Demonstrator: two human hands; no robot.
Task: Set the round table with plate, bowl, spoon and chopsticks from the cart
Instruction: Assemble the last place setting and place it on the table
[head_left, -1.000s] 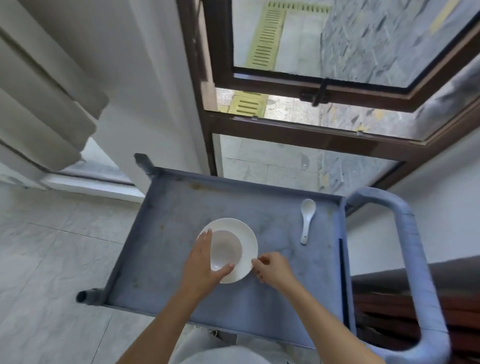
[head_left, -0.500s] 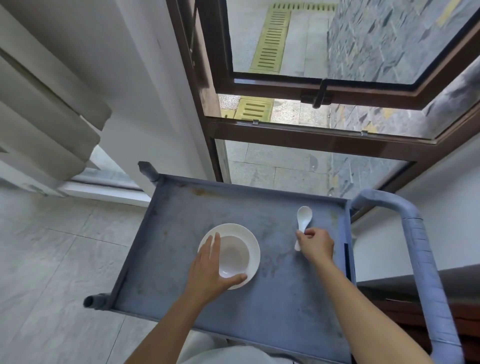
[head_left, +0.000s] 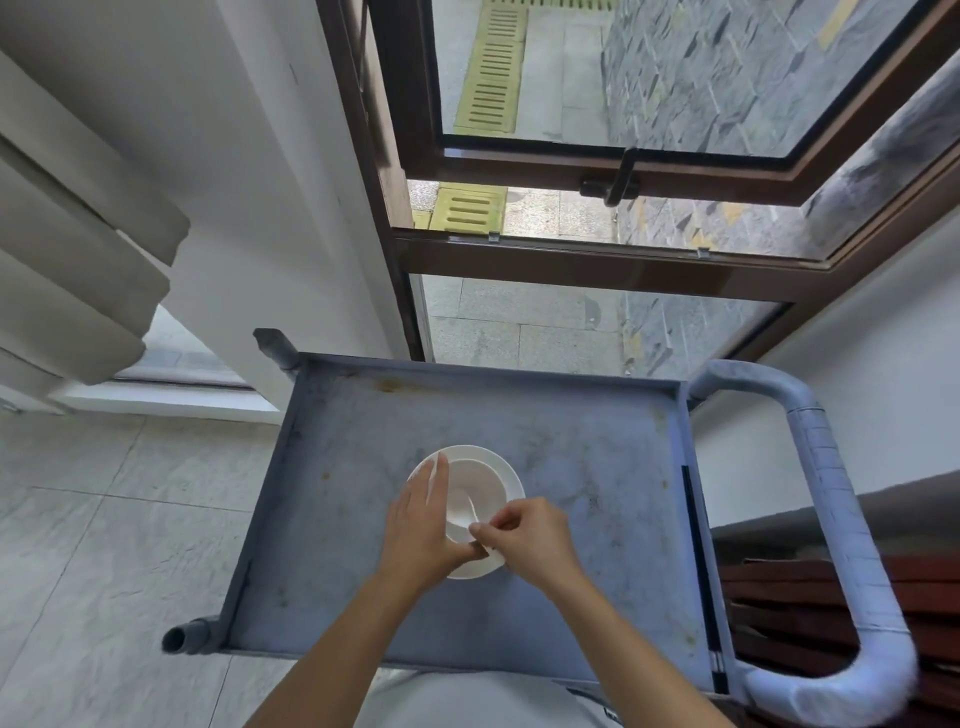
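Head view: daylit interior, wide-angle lens.
Bright, even daylight enters by the window (head_left: 649, 93) beyond the hands; only faint, soft shadows lie on the cart tray (head_left: 337, 493) under the left hand (head_left: 421, 525) and right hand (head_left: 532, 538). White bowl (head_left: 480, 483) and plate (head_left: 512, 480) between them near blown out, so the spoon (head_left: 464, 514) barely separates. Window frame (head_left: 571, 265) and cart handle (head_left: 831, 493), right of the right hand, bow toward the edges. Fingertips (head_left: 441, 460) slightly soft; centre otherwise sharp.

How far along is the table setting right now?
Done: the bowl sits on the plate on the cart. In hand: the right hand pinches the spoon in the bowl, which the left hand holds. Left: the chopsticks lie along the cart's right wall; the table is out of view.
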